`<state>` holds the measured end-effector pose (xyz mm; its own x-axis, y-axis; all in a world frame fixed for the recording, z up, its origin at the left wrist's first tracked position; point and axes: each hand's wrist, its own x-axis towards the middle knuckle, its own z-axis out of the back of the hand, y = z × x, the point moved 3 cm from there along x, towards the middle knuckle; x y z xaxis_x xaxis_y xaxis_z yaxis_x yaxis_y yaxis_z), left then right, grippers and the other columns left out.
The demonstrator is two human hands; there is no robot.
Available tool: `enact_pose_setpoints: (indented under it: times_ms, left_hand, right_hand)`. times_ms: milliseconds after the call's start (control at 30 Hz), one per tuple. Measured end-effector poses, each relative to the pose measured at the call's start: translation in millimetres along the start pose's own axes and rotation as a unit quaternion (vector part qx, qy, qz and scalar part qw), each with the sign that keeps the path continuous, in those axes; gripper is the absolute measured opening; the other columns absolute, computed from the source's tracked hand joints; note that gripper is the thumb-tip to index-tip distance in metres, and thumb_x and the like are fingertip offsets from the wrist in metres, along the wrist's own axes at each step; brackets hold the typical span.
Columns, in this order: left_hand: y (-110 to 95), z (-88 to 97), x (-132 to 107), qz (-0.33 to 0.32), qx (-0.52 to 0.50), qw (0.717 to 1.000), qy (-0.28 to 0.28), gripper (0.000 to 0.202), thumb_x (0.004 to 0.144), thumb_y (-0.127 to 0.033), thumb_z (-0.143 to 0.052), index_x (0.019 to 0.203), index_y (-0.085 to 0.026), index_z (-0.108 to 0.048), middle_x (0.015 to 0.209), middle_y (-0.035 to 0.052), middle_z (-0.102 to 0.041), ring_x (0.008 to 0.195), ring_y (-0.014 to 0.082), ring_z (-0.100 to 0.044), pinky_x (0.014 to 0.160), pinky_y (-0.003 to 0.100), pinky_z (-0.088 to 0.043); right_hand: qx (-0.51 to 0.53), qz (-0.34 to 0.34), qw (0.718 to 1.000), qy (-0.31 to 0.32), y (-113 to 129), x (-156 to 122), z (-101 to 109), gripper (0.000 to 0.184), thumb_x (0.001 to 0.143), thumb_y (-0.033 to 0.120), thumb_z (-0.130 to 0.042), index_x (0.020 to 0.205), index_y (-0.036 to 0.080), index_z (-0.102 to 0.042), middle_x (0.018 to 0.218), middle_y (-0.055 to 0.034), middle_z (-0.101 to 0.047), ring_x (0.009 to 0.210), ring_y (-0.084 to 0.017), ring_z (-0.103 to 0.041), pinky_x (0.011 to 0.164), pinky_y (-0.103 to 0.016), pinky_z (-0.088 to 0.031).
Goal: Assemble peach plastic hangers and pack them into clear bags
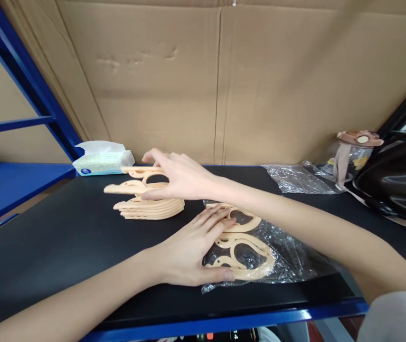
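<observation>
We take the stack [153,209] of flat tan cut-outs on the black table [63,247] as our landmark. It lies well back from the table's front edge, long axis running left to right, its pointed ends toward the left.

The right hand [177,178] reaches across from the right and sits directly over the stack. Its fingers pinch one loose cut-out [131,186], held flat just above the top of the stack, with the piece's narrow end jutting out to the left of the fingertips. A second piece shows higher, under the index finger; we cannot tell whether it is gripped or merely touched. We judge this hand closed in a light grasp on the cut-out.

The left hand [192,251] lies to the right of the stack and nearer the front edge, apart from it. It is spread flat, palm down, gripping nothing, with the fingers pressing on more cut-outs [245,247] that lie on a crumpled clear bag [291,261]. The thumb rests at the bag's near edge.

Of the two, the right hand is the nearer to the stack; the held piece lies parallel to the stack's long axis and almost directly above it.

Behind the stack to the left sits a tissue pack [103,159]. Far to the right we note another clear bag [295,178], a jar [352,154] and a black bag [402,175]. Cardboard [224,80] closes the back.
</observation>
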<state>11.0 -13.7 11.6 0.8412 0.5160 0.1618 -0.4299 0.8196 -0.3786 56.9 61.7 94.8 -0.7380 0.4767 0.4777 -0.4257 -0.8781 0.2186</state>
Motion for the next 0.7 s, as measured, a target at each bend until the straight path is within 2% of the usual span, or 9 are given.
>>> enact_pose_setpoints:
  times_ms: [133,233,300,400,467,500,533,600,700]
  left_hand:
    - [-1.3,0.8,0.4,0.006,0.001,1.000,0.010,0.079,0.085,-0.061,-0.054,0.145,-0.016,-0.031,0.154,0.0150,-0.021,0.143,0.0333,-0.013,0.114,0.054,-0.020]
    - [-2.1,0.6,0.8,0.011,0.005,1.000,0.018,0.075,0.088,-0.057,-0.050,0.146,-0.015,-0.028,0.155,0.0144,-0.020,0.143,0.0326,-0.012,0.115,0.053,-0.020]
    - [-2.4,0.5,0.9,0.007,0.000,1.000,0.013,0.073,0.089,-0.055,-0.050,0.146,-0.016,-0.028,0.155,0.0134,-0.019,0.143,0.0324,-0.012,0.115,0.054,-0.020]
    - [-0.8,-1.0,0.7,0.004,-0.013,1.000,0.005,0.070,0.090,-0.051,-0.051,0.146,-0.018,-0.028,0.155,0.0130,-0.021,0.143,0.0321,-0.014,0.114,0.054,-0.021]
    - [1.0,-2.9,0.4,-0.001,-0.014,1.000,0.004,0.070,0.090,-0.051,-0.051,0.147,-0.018,-0.027,0.154,0.0135,-0.023,0.143,0.0323,-0.014,0.114,0.054,-0.022]
    - [1.8,-3.7,0.2,-0.005,-0.014,1.000,0.002,0.070,0.090,-0.051,-0.051,0.147,-0.018,-0.027,0.154,0.0135,-0.023,0.143,0.0324,-0.014,0.114,0.054,-0.021]
    - [2.3,-4.2,0.0,-0.009,-0.013,1.000,0.000,0.071,0.089,-0.051,-0.052,0.147,-0.018,-0.026,0.155,0.0132,-0.022,0.143,0.0325,-0.013,0.114,0.054,-0.021]
    - [2.6,-4.3,-0.2,-0.007,-0.010,1.000,0.001,0.073,0.089,-0.051,-0.052,0.148,-0.019,-0.024,0.155,0.0122,-0.020,0.143,0.0320,-0.012,0.114,0.053,-0.021]
    - [1.0,-3.1,0.2,0.016,-0.002,1.000,0.018,0.074,0.089,-0.054,-0.051,0.147,-0.017,-0.025,0.155,0.0130,-0.020,0.144,0.0318,-0.011,0.115,0.053,-0.020]
  right_hand:
    - [-0.023,-0.008,0.999,-0.042,6.3,-35.5,47.8,0.056,0.079,0.046,-0.061,0.125,0.020,-0.042,0.122,-0.0068,-0.059,0.109,-0.026,-0.055,0.090,-0.044,-0.043]
    - [-0.075,-0.047,0.996,-0.023,10.7,-80.9,80.7,0.058,0.081,0.039,-0.059,0.131,0.020,-0.039,0.130,-0.0063,-0.053,0.118,-0.028,-0.052,0.093,-0.044,-0.044]
    - [-0.131,-0.101,0.986,0.000,10.4,-116.4,97.1,0.059,0.081,0.039,-0.059,0.134,0.024,-0.038,0.129,-0.0055,-0.053,0.116,-0.031,-0.053,0.090,-0.045,-0.046]
    - [-0.248,-0.185,0.951,0.013,3.4,-171.3,114.7,0.061,0.079,0.045,-0.060,0.133,0.026,-0.040,0.119,-0.0094,-0.060,0.107,-0.037,-0.057,0.082,-0.051,-0.050]
    - [-0.331,-0.227,0.916,0.006,-4.2,-203.9,123.1,0.055,0.075,0.040,-0.061,0.126,0.022,-0.050,0.112,-0.0155,-0.062,0.103,-0.044,-0.057,0.083,-0.060,-0.047]
    - [-0.343,-0.241,0.908,0.027,-8.7,-217.6,124.6,0.055,0.071,0.037,-0.063,0.122,0.020,-0.053,0.114,-0.0185,-0.062,0.104,-0.047,-0.056,0.084,-0.063,-0.045]
    - [-0.344,-0.250,0.904,0.029,-12.4,-228.9,126.5,0.055,0.066,0.035,-0.067,0.117,0.019,-0.057,0.109,-0.0201,-0.063,0.099,-0.049,-0.057,0.081,-0.064,-0.046]
    - [-0.275,-0.277,0.918,0.072,-19.1,-244.6,125.1,0.058,0.059,0.032,-0.071,0.115,0.023,-0.059,0.105,-0.0172,-0.066,0.094,-0.045,-0.061,0.076,-0.059,-0.052]
    - [-0.108,-0.295,0.937,0.151,-20.0,-251.5,113.0,0.062,0.065,0.032,-0.072,0.123,0.036,-0.053,0.117,-0.0070,-0.064,0.103,-0.034,-0.063,0.082,-0.042,-0.057]
